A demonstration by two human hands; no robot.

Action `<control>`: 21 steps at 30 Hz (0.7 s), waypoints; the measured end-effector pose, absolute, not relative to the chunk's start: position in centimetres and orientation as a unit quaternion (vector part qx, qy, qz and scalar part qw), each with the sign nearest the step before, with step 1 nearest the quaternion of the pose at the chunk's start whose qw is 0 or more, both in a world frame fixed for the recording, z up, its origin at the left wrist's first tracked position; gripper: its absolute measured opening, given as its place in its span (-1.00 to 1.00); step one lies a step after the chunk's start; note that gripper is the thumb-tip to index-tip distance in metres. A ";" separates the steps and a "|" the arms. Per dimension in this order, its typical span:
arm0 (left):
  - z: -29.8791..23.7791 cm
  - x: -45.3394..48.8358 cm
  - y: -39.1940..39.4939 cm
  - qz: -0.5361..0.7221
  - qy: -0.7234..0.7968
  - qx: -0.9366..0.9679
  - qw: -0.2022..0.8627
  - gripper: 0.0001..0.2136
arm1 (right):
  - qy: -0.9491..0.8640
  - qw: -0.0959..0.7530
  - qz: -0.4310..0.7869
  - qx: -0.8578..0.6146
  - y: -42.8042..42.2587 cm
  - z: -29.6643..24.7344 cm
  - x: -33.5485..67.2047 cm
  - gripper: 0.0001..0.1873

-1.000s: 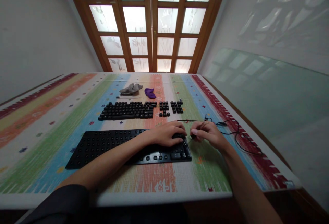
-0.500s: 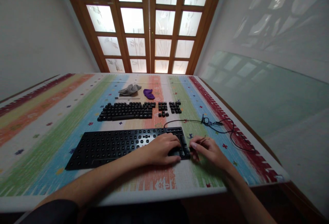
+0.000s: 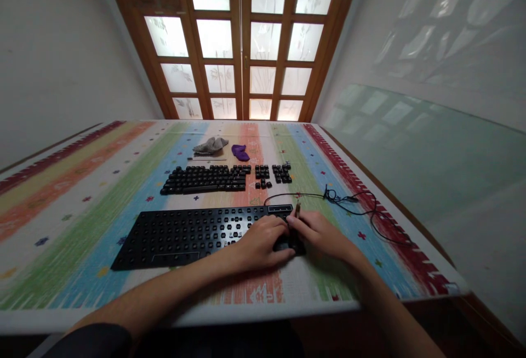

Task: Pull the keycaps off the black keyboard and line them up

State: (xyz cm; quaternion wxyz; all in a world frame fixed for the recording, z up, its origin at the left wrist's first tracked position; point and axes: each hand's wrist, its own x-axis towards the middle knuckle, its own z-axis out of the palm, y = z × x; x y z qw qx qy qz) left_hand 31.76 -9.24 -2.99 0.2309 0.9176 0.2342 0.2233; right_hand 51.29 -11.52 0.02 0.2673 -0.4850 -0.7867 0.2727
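Note:
A black keyboard (image 3: 176, 237) with its keycaps off lies on the striped tablecloth, its bare switches showing. My left hand (image 3: 263, 240) rests over its right end, thumb apart from the fingers; the fingertips touch the number-pad area. Just to the right, my right hand (image 3: 318, 232) is closed in a pinch on a thin brownish tool (image 3: 298, 208), whose tip points up. The tool's lower part is hidden by the hand and lies against the keyboard's right edge. Behind the keyboard, the removed black keycaps (image 3: 205, 179) lie in rows, grouped as on a keyboard.
A grey cloth (image 3: 211, 146) and a purple cloth (image 3: 240, 152) lie beyond the keycaps, with a thin stick (image 3: 207, 159) beside the grey one. The keyboard's black cable (image 3: 341, 200) loops across the right side. A wall (image 3: 411, 138) borders the table on the right.
My right hand has moved left onto the keyboard's right end, and the tool in it now points upward. My left hand stays on the keyboard. The view has shifted slightly.

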 end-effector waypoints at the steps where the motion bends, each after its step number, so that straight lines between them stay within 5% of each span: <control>1: -3.1 31.8 -9.3 0.229 0.238 0.913 0.239 -0.75 | -0.773 0.272 0.286 -0.496 -11.0 -0.2 51.4 -0.58; 7: -2.5 31.8 -8.9 0.248 0.236 0.894 0.291 -0.83 | -0.706 0.332 0.360 -0.511 -9.9 -0.3 51.9 -0.52; 14: -1.3 31.8 -6.7 0.283 0.236 0.881 0.296 -0.89 | -0.736 0.370 0.293 -0.486 -10.4 1.4 52.5 -0.54; 21: -1.9 33.1 -5.1 0.299 0.249 0.642 0.660 -0.61 | -0.698 0.441 0.314 -0.469 -10.2 0.6 53.1 -0.57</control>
